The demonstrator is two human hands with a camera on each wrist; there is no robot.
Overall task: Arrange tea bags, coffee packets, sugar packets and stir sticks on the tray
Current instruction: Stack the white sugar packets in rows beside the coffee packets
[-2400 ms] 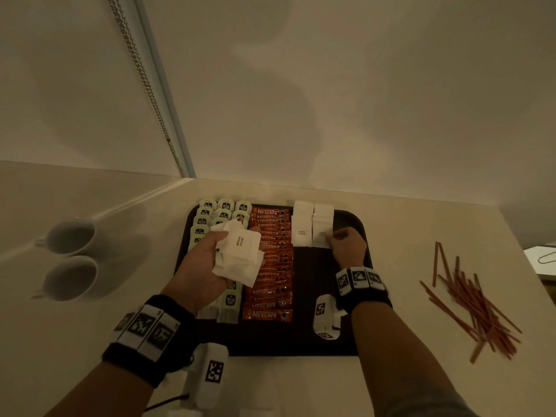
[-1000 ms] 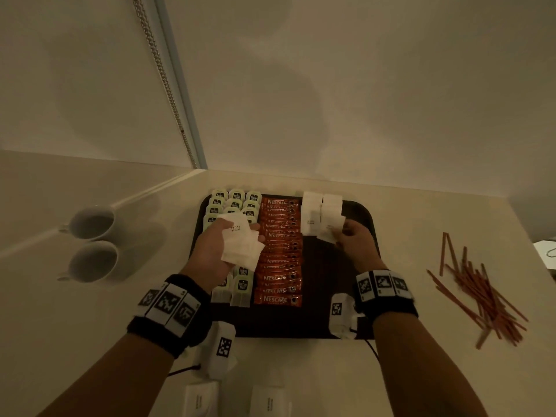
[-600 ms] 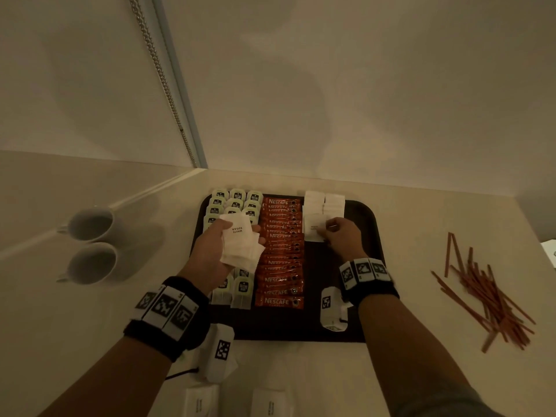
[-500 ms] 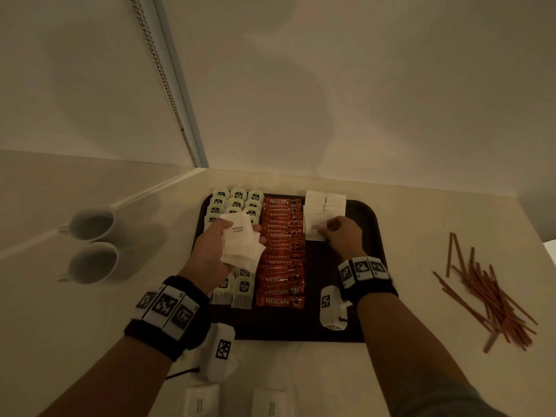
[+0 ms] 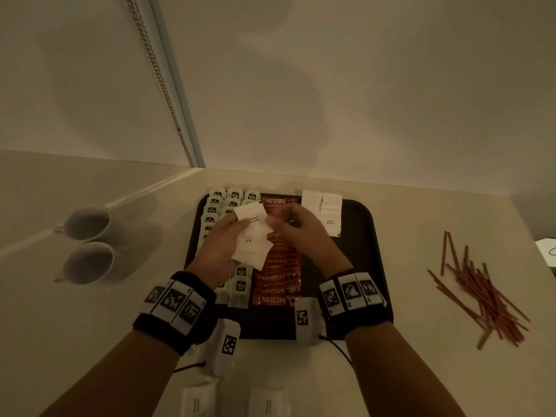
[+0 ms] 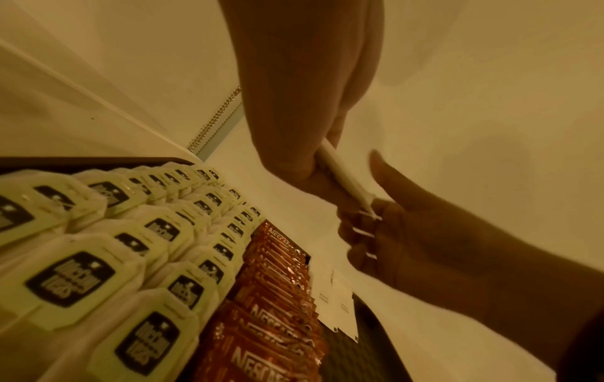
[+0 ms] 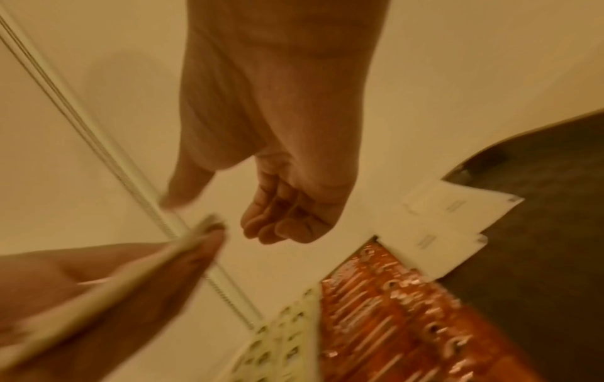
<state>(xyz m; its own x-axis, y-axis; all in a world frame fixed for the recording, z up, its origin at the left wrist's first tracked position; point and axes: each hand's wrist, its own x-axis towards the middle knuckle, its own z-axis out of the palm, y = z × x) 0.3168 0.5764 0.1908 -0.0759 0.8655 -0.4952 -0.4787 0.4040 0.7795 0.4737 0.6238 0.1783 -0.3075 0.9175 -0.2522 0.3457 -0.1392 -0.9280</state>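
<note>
At the far left two white cups [image 5: 87, 245] sit on the counter, off the tray [image 5: 371, 236]. On the tray I read the columns in order: tea bags [image 5: 214, 206], then the orange coffee packets [image 5: 278, 281], then the short run of laid sugar packets [image 5: 329, 218] at the far edge, with bare tray on the near side of them. My left hand [image 5: 219, 251] hovers over the tea and coffee columns, clasping a fanned stack of sugar packets [image 5: 252, 236] between thumb and curled fingers; from the left wrist view the stack shows edge-on. My right hand [image 5: 298, 233] is just beside that stack, its fingertips [image 5: 272, 221] at the top packet's right edge. I cannot tell whether they have pinched it yet; in the right wrist view the fingers are loosely curled with nothing between them. So the right hand is the nearer one, and I judge the next packet goes rightward and away to extend the laid sugar run toward me. Well off to the right, the stir sticks [image 5: 481, 299] lie in a loose heap on the counter, not yet placed.
</note>
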